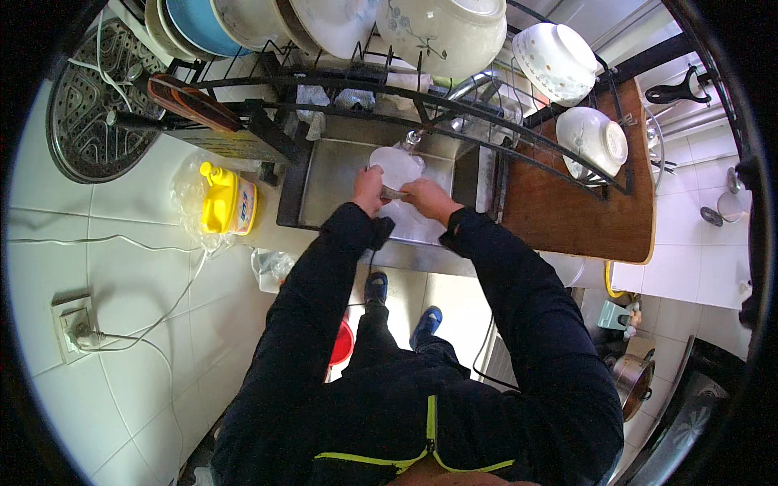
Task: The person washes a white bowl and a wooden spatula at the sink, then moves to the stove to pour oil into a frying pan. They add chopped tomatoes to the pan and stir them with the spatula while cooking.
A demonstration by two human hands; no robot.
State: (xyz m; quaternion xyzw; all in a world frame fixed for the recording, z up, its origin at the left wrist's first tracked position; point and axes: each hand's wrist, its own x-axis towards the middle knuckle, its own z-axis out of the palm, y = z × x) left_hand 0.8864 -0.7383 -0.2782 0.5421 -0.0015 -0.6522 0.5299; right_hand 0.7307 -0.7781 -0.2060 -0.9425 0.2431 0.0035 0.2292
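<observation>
Over the stainless steel sink (340, 173), a round white dish (394, 165) sits tilted below the faucet (414, 137), where water seems to run. My left hand (368, 189) grips the dish at its left edge. Between my hands is a small grey-brown piece (395, 194); whether it is a cloth or something else, I cannot tell. My right hand (429, 199) pinches the right end of this piece, close to the dish's near edge. Fingers hide parts of both items. Whitish foam or water shows in the basin under my hands.
A black wire dish rack (358, 112) with plates and bowls (440, 36) overhangs the sink's far side. To the left stand a yellow pump bottle (226, 200) and a round perforated metal plate (100, 103). A brown wooden board (565, 212) lies right of the sink.
</observation>
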